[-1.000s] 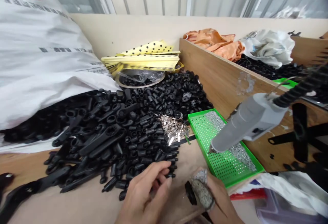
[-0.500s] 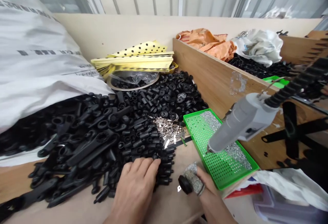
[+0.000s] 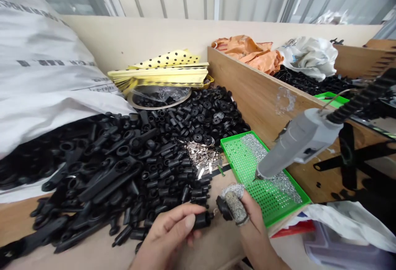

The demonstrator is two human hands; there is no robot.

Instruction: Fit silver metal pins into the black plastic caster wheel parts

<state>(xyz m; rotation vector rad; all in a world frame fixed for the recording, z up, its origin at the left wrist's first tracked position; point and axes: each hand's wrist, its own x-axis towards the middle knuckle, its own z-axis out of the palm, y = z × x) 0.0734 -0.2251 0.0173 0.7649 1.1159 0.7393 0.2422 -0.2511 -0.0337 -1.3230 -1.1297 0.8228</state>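
My left hand [image 3: 173, 233] pinches a short black plastic cylinder [image 3: 203, 219] between thumb and fingers, its narrow end pointing right. My right hand [image 3: 247, 216], with grey coverings on its fingers, is closed on a round black plastic cap [image 3: 223, 207]. A small metal tab [image 3: 215, 211] shows at the cap's left edge, close to the cylinder's tip; I cannot tell whether they touch. Beyond my left hand lie more black cylinders [image 3: 168, 175] in rows, beside a heap of small metal clips [image 3: 202, 154].
A green perforated tray [image 3: 247, 171] holds small screws, with a grey electric screwdriver [image 3: 287, 146] hanging over it. Black handle-like parts [image 3: 114, 175] pile up at left below a white sack [image 3: 46, 68]. Round black caps [image 3: 210, 113] lie behind, along a wooden divider [image 3: 247, 92].
My left hand has picked a black cylinder from the rows, turned, and brought it right toward the cap. My right hand has shifted slightly. The screwdriver has swung a little right.
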